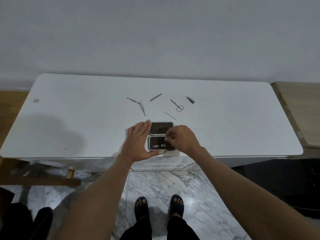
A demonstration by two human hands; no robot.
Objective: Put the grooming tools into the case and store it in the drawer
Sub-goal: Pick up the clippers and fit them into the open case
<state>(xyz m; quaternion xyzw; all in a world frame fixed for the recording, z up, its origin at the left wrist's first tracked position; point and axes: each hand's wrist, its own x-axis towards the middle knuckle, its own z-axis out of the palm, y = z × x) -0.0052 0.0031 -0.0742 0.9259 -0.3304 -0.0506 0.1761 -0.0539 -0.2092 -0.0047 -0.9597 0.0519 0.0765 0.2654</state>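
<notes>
Clearly we are mid-loading: our left hand (138, 141), fingers straight, braces the open case (161, 135) at the table's (69, 94) six o'clock edge, while our right hand (181, 138) pinches something small over it (what, we cannot tell). Next we likely reach to twelve o'clock for the scissors (177, 105), clipper (190, 99) and other loose tools.

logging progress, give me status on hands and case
Left hand flat, steadying open case. Right hand curled over its lower half. Scissors, clippers loose on table. Nothing blocking.

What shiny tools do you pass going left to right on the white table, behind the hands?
Curved pick → tweezers → flat nail file → thin needle-like stick → small scissors → nail clipper.
</notes>
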